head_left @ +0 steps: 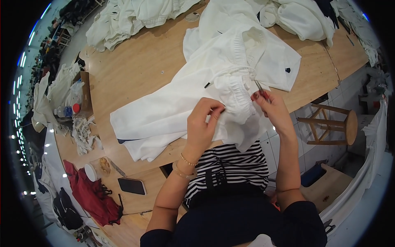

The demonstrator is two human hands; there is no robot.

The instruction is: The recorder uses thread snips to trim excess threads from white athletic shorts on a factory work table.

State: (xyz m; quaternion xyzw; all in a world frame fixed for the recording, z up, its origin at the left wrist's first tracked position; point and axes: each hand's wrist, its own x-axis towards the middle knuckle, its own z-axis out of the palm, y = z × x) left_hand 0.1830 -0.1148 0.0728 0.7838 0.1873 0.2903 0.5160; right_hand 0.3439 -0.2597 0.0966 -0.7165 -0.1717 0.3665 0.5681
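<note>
White drawstring trousers [173, 101] were spread across the near edge of a wooden table [127, 78], their gathered waistband [240, 92] bunched toward the person. Red-handled thread snips [261, 87] were grasped in the right hand [275, 111], the blades pointed up beside the waistband. The left hand [201, 120] was held over the fabric, its fingers curled toward the thumb; whether cloth or thread was pinched cannot be told. More white garments [140, 18] were heaped beyond. A smartphone [132, 186] was laid at lower left, near a tub [94, 171].
</note>
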